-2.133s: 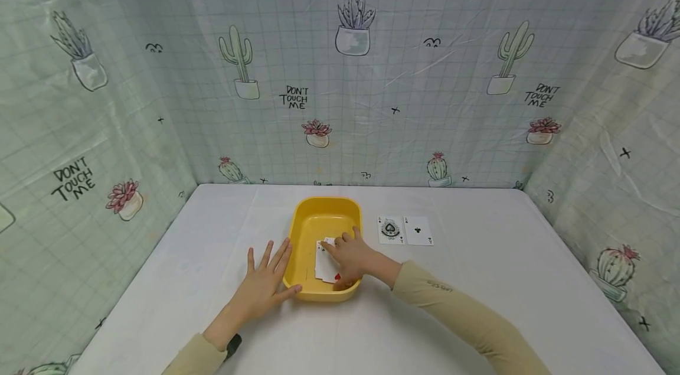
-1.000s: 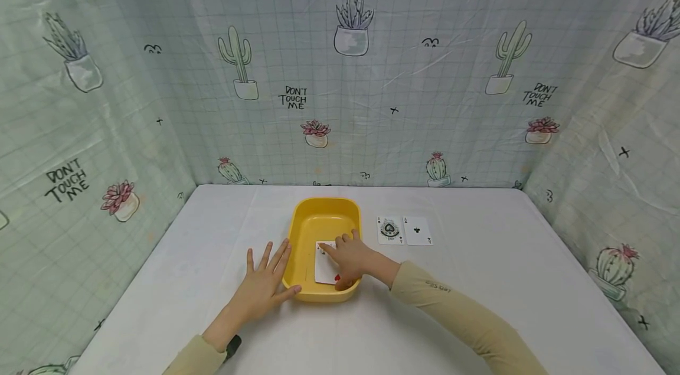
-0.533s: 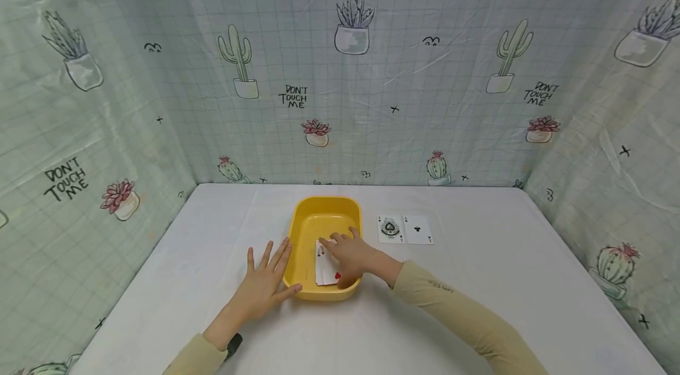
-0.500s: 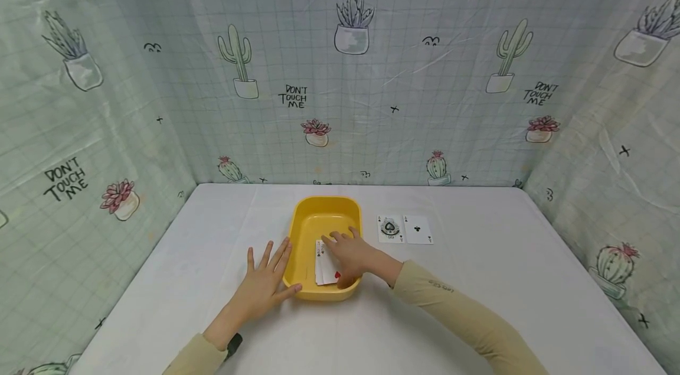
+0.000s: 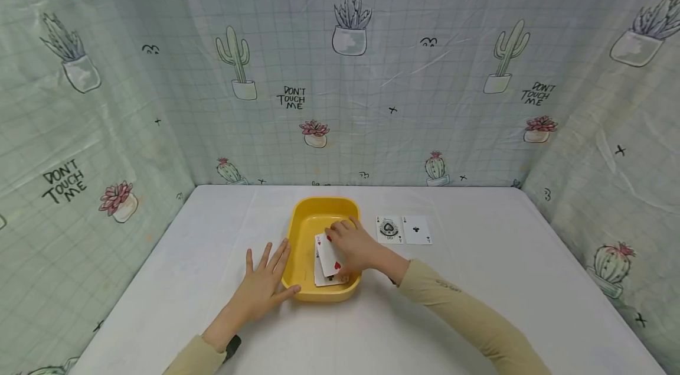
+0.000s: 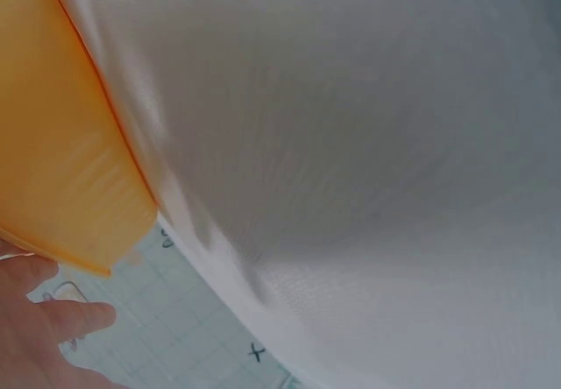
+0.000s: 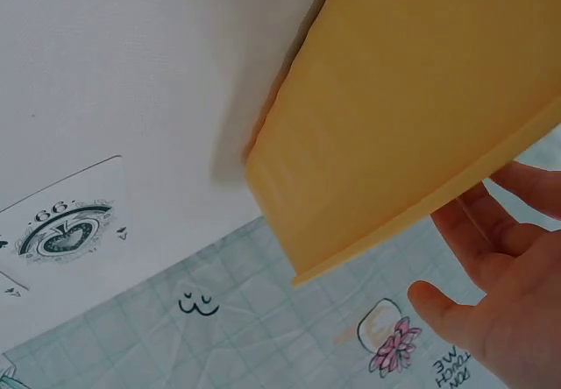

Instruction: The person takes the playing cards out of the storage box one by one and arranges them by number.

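In the head view my left hand (image 5: 259,289) lies with fingers spread and straight against the left side of a yellow tray (image 5: 298,215). My right hand (image 5: 360,248) reaches over the tray's right side and holds a playing card (image 5: 329,257) with red hearts between thumb and fingertips. That card is slightly tilted, above more cards (image 5: 321,281) in the tray, one showing a black club. In the right wrist view, the tray's outer wall (image 7: 394,100) hides the cards from sight. Only part of the left hand (image 6: 44,328) shows in its wrist view, beside the tray.
Two playing cards lie face up on the white table (image 5: 451,304), right of the tray: an ace of spades (image 5: 389,230) and an ace of clubs (image 5: 417,230). A cactus-print cloth (image 5: 393,80) hangs behind and along both sides.
My right fingers fanned the cards in the tray, and now a hearts card is raised off the pile and turned slightly. The left hand and tray have stayed in place.
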Motion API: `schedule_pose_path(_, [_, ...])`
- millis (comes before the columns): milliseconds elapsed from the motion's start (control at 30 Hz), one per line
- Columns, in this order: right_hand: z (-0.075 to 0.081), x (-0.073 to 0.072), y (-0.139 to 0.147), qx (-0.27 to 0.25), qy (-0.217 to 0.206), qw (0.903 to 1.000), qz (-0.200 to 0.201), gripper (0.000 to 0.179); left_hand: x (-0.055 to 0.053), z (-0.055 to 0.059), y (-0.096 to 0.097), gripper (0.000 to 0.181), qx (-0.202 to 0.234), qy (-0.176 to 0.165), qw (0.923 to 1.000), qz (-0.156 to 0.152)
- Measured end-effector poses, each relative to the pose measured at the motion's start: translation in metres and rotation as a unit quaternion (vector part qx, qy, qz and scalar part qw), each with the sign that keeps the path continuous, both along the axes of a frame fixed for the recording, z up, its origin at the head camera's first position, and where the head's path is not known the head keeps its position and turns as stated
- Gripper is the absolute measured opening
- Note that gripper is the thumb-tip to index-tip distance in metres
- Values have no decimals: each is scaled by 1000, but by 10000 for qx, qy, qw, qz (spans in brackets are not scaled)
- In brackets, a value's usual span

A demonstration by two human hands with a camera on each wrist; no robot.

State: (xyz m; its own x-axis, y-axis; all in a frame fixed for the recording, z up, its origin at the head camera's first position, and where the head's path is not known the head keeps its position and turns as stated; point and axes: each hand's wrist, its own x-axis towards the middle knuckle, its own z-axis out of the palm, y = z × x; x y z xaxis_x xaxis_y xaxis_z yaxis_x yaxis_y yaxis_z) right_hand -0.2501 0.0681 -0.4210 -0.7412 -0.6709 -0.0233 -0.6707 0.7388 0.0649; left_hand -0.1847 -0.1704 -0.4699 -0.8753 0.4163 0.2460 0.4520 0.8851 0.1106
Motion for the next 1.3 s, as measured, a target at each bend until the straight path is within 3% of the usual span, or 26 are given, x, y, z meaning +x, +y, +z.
schedule_pose_path(767, [29, 2, 38, -955, 364, 9945, -242, 87, 2, 3, 1, 85, -90, -20, 10000, 13])
schedule_pose_path(1033, [30, 2, 62, -1039, 512, 9922, -468, 91, 3, 1, 1, 85, 77, -92, 9999, 5])
schedule_pose_path(1300, [30, 6, 86, -1126, 664, 9899, -558, 91, 3, 4, 1, 86, -28, -158, 9999, 56])
